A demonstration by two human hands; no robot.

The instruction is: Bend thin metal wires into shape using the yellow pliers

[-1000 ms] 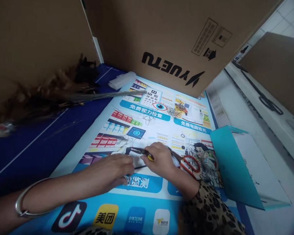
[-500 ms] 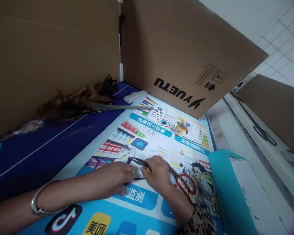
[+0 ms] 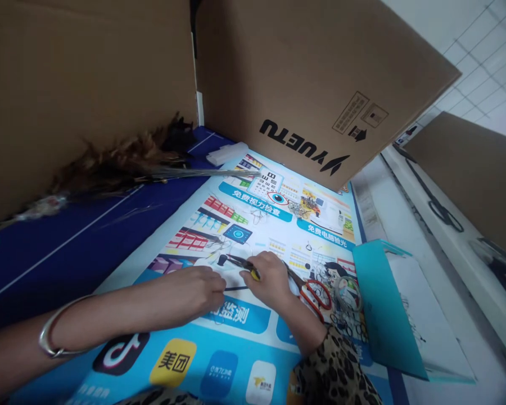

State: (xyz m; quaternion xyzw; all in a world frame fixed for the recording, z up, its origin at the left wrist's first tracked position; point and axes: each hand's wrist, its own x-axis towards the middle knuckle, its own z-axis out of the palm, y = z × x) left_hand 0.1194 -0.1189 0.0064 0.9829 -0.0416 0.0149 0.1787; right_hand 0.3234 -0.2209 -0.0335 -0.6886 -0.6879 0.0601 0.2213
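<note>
My right hand (image 3: 272,279) is closed around a pair of pliers (image 3: 241,262) with yellow-and-black handles, their dark jaws pointing left. Just left of it, my left hand (image 3: 194,292) has its fingers pressed together; whatever they pinch is hidden. Thin wires (image 3: 223,244) lie on the printed poster (image 3: 253,211) beyond both hands. Close by my right wrist rest scissors (image 3: 320,297) with red-orange handles. A loose pile of small wire rings and loops (image 3: 348,320) spreads beside the scissors, with a coil of wire (image 3: 351,293) on top.
Brown feathers (image 3: 122,160) lie at the back left, near a bundle of long thin wires (image 3: 211,172). Cardboard walls (image 3: 303,73) stand behind. A teal open box (image 3: 388,315) with a white inside sits at right, before a white ledge (image 3: 409,202).
The view has shifted slightly, so the scene sits a little higher. My left hand has turned a little, its fingertips more tucked under. My right hand keeps the pliers in nearly the same place.
</note>
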